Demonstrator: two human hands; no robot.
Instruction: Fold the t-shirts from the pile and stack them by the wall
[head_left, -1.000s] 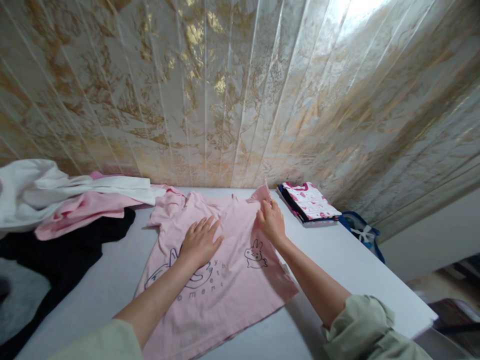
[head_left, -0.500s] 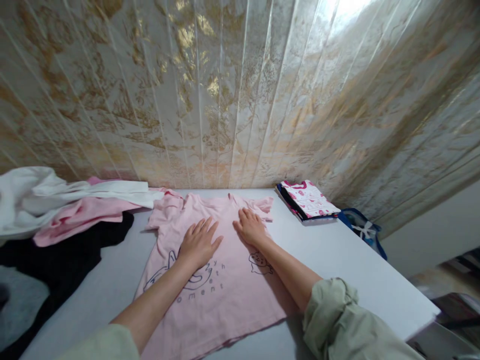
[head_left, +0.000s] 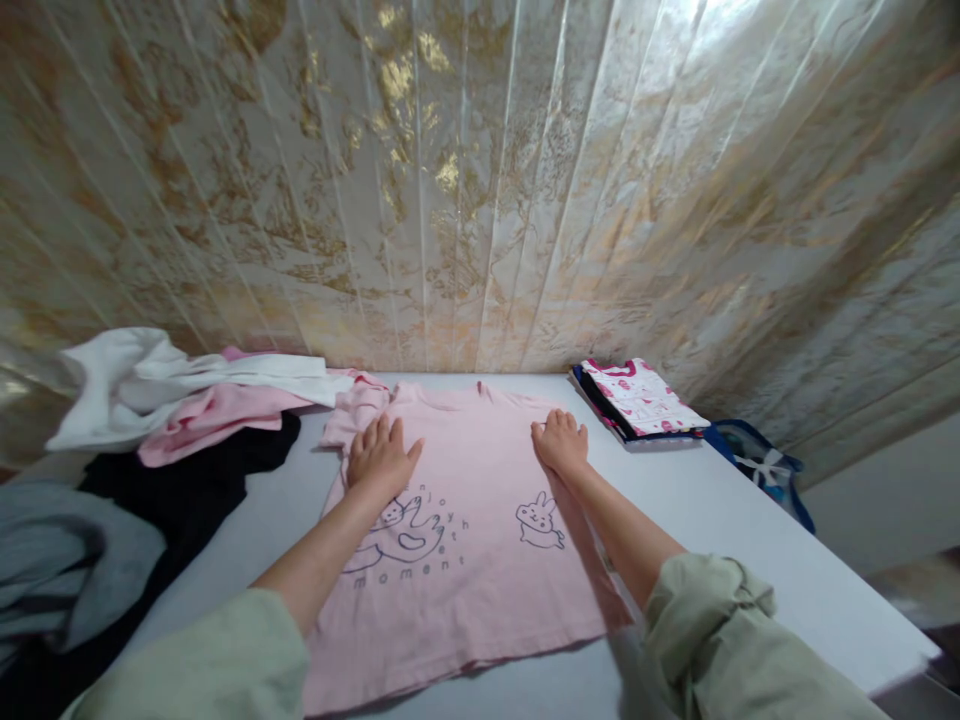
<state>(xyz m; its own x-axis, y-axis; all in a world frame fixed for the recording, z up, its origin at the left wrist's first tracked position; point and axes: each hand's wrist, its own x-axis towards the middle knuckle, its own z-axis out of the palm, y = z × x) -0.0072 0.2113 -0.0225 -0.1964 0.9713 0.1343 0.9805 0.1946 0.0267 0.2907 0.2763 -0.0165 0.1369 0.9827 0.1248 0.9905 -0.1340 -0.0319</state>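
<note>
A pink T-shirt (head_left: 465, 590) with line-drawn animals and lettering lies spread out on the white table, its neckline toward the wall and its hem toward me. My left hand (head_left: 381, 458) rests on the shirt's upper left part, fingers spread. On the upper right part, near the sleeve, my right hand (head_left: 561, 442) lies with its palm down and its fingers stretched out. Neither hand grips the cloth. The right sleeve is partly hidden under my right hand.
A neat stack of folded clothes (head_left: 641, 402) stands at the back right, beside a blue-edged bag (head_left: 761, 465). Loose white (head_left: 127, 390), pink, black (head_left: 202, 475) and grey (head_left: 90, 545) garments are heaped at the left. A gold-patterned wall covering (head_left: 450, 200) rises behind the table (head_left: 735, 540).
My hands have moved apart across the shirt, the right one outward to its right shoulder, the left one slightly up toward the left shoulder. The cloth looks flatter, and the view has shifted left.
</note>
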